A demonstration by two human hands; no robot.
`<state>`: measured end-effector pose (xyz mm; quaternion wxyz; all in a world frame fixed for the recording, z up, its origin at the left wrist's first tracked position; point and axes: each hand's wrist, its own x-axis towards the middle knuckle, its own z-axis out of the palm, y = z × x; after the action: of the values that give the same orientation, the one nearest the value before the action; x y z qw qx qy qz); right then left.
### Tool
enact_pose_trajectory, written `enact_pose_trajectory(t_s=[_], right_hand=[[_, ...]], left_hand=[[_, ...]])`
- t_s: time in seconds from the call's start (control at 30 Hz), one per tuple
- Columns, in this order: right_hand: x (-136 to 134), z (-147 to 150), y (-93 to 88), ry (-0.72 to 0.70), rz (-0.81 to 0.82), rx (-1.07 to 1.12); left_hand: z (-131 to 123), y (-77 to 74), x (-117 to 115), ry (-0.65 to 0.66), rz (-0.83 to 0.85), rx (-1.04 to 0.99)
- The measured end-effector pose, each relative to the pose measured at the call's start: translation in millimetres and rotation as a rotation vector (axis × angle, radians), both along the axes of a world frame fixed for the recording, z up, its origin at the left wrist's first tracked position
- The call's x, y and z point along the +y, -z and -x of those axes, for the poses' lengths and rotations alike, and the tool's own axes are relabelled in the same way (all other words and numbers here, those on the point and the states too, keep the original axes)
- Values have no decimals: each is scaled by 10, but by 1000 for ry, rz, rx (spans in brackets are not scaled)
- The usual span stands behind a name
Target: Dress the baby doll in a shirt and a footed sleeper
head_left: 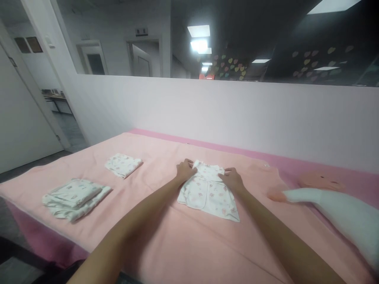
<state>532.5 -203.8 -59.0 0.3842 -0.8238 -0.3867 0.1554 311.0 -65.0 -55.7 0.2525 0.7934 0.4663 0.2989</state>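
A small white baby shirt (211,191) with a scattered pastel print lies spread on the pink bedsheet, its neckline pointing away from me and its hem towards me. My left hand (186,170) is at its upper left edge, with the thumb on the cloth and the fingers curled at the shoulder. At the upper right edge, my right hand (232,179) grips the fabric in the same way, thumb inward. Parts of both side edges are hidden beneath my hands.
To the left lie a folded printed garment (123,165) and, nearer, a stack of folded printed clothes (75,197). A white, doll-like limb shape (334,205) with a peach end rests at the right. A white wall (237,114) rises behind the pink bedsheet (183,244).
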Motion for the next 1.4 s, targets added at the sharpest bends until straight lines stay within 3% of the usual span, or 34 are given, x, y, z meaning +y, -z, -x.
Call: enact_pose_trajectory(t_s=[0.2,0.37,0.43,0.53,0.67,0.73,0.83,0.9,1.0,1.1,1.2,1.4], right_hand=[[-27,81,-70,-7,-140,120],[199,274,-381,-32,-256,261],[331,481,-584,-111,-312,303],[489,902,-886,-294,-387,346],[537,1352,-1090,-671,-467,365],[514,1410,-1055,-743,-489,285],[445,1313,-840,-650,-506,51],[374,1208,-625,-565,-401,-151],[246,1117,-290,-521,-170,-398],[170,1128,-46,-493,-115,-493],[197,1162,53,-468,-124,-581],[333,1160,13,-424,-21,-804]], left_hand=[[88,53,-49,24,-53,-60],[200,10,-169,140,-176,-68],[206,-44,-259,212,-210,-129],[155,-171,-372,210,-140,-295],[139,-305,-369,312,-101,-549],[223,-304,-289,304,-53,-580],[468,-241,-77,89,76,-498],[680,-194,102,-36,106,-426],[996,-132,337,-84,102,-359],[1213,-60,457,-152,69,-277],[1282,16,479,-198,12,-209],[1246,59,484,-255,-109,19]])
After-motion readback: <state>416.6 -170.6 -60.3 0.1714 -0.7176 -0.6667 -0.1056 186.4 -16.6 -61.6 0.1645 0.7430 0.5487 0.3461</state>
